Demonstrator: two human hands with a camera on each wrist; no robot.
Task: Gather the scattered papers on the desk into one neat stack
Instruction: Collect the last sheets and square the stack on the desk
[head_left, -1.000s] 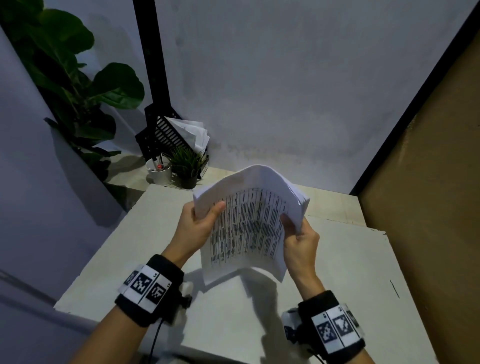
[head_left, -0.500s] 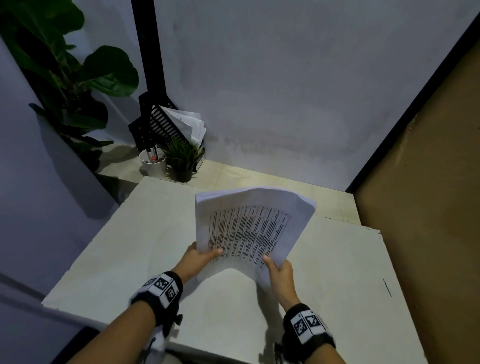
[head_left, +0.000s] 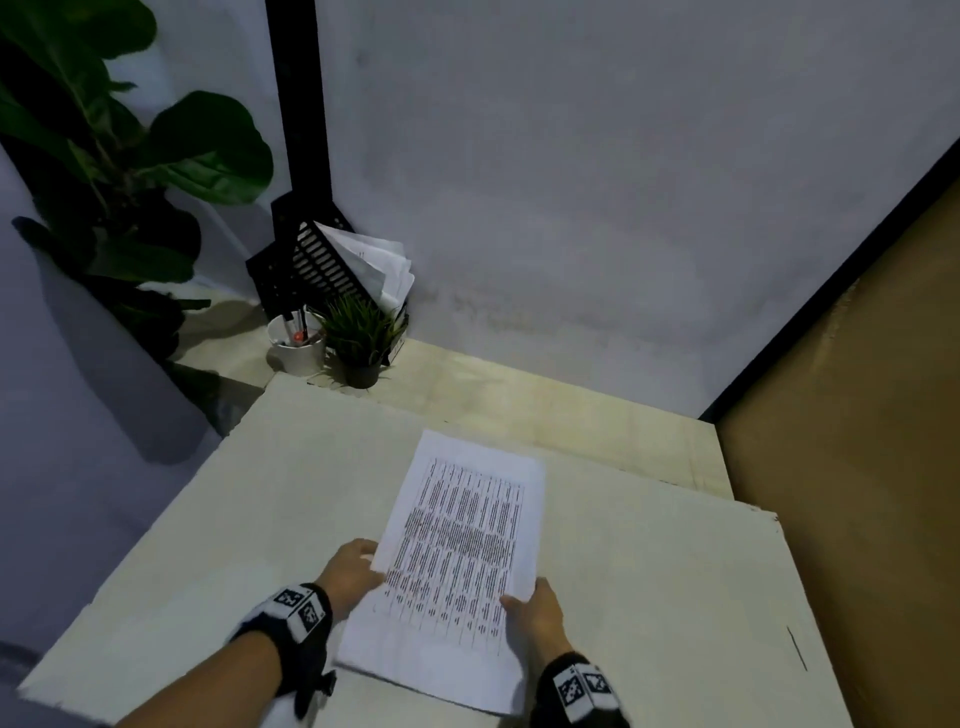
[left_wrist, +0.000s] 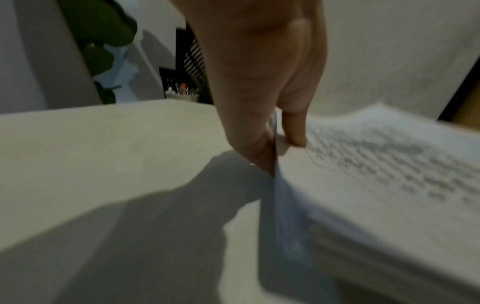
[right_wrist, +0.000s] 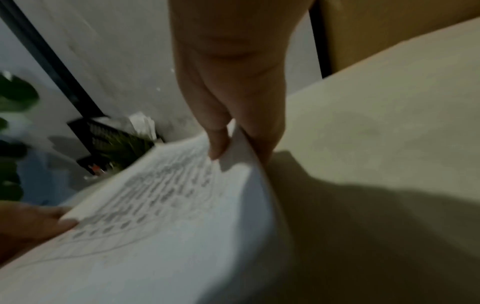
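A stack of white printed papers (head_left: 457, 561) lies nearly flat, low over the pale desk (head_left: 260, 509), its far end pointing at the wall. My left hand (head_left: 358, 569) pinches the stack's left edge; in the left wrist view the thumb lies on top of the papers (left_wrist: 376, 174) and the fingers (left_wrist: 249, 144) go underneath. My right hand (head_left: 532, 613) pinches the right edge near the front. The right wrist view shows that thumb on the top sheet (right_wrist: 161, 205) and the fingers (right_wrist: 262, 135) below the lifted edge.
At the desk's back left corner stand a black file rack with papers (head_left: 332, 270), a white pen cup (head_left: 297, 345) and a small potted plant (head_left: 361, 338). A large leafy plant (head_left: 119, 171) stands at the left. A brown panel (head_left: 857, 467) borders the right side.
Both hands have lowered the stack from upright in the air down towards the desk, and it now lies almost flat. The grip on both side edges is kept.
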